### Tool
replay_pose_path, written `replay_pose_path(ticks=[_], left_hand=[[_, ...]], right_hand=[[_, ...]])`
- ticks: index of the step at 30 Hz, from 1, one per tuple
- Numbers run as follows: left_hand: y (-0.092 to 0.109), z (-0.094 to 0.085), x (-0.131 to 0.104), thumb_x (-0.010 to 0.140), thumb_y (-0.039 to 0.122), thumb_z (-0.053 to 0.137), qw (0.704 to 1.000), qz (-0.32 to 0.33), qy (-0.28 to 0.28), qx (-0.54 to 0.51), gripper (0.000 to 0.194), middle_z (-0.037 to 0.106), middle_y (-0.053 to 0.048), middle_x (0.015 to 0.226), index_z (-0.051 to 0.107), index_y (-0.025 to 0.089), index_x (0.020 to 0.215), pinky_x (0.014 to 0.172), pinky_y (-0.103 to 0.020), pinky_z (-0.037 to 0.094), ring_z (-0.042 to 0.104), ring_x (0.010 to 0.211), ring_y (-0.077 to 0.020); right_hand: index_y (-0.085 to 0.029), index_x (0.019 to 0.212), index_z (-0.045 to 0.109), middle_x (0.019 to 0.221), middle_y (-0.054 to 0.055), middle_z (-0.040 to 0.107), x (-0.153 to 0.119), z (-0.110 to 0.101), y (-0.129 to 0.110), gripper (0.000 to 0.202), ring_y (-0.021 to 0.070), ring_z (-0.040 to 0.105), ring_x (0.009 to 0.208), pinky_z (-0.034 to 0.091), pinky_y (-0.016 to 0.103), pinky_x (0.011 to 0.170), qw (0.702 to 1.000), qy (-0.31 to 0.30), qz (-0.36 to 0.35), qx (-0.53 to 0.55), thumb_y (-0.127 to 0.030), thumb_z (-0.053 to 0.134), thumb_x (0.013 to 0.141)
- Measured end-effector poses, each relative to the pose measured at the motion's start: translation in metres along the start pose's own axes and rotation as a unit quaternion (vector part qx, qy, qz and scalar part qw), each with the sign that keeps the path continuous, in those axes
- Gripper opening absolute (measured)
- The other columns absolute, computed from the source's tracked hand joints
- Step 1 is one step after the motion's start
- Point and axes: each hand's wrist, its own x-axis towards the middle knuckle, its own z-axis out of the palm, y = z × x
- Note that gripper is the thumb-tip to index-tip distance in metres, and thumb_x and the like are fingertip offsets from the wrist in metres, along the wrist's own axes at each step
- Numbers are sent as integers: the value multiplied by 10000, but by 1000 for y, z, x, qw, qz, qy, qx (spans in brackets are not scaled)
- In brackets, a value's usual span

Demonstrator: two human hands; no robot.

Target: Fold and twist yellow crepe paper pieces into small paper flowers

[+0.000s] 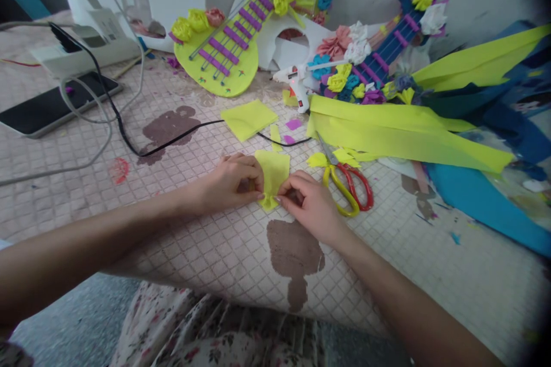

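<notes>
A small piece of yellow crepe paper (274,167) lies flat on the quilted cover, its near edge gathered into folds. My left hand (241,179) pinches that edge at its left corner, thumb against the curled fingers. At the right corner, my right hand (307,198) pinches the same edge between thumb and forefinger. Just right of the hands lie scissors (353,190) with one red and one yellow handle loop. Beyond the hands rests another yellow paper piece (249,119), over a black cord.
A white glue gun (297,83) stands behind the papers. Decorated cardboard guitars (228,51) lean at the back. Long yellow crepe strips (400,129) and blue paper (486,200) spread at right. A phone (60,103), power strip (92,49) and cables occupy the left.
</notes>
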Motion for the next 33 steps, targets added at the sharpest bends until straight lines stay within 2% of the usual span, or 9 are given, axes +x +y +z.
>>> replay_pose_path(ticks=[7,11,21,33], left_hand=[[-1,-12,-1,819,273,608,998,7,-55,-31,105,608,-27,990,659,195,771,896,-351,336,541,951,-180],[-3,-12,-3,821,276,613,998,9,-60,-20,101,599,-23,1037,661,200,775,915,-353,315,531,990,-185],[5,1,0,817,247,572,999,-36,-4,29,127,605,-26,916,604,161,730,886,-384,296,514,903,-187],[10,9,2,783,236,619,995,-68,34,56,106,605,-21,854,604,160,710,829,-372,299,506,871,-191]], right_hand=[[-204,790,590,832,-7,504,-1,-11,6,34,92,453,625,363,246,574,997,-61,-19,45,-191,610,815],[-201,790,596,873,0,512,-1,-14,6,31,85,459,624,373,242,573,994,-90,-19,59,-184,616,806],[-198,755,558,806,-14,517,0,-2,0,83,95,455,622,357,255,588,1000,-9,-5,-11,-174,629,791],[-207,747,539,827,5,535,-1,4,-2,91,121,509,667,377,267,588,999,11,1,-35,-166,612,780]])
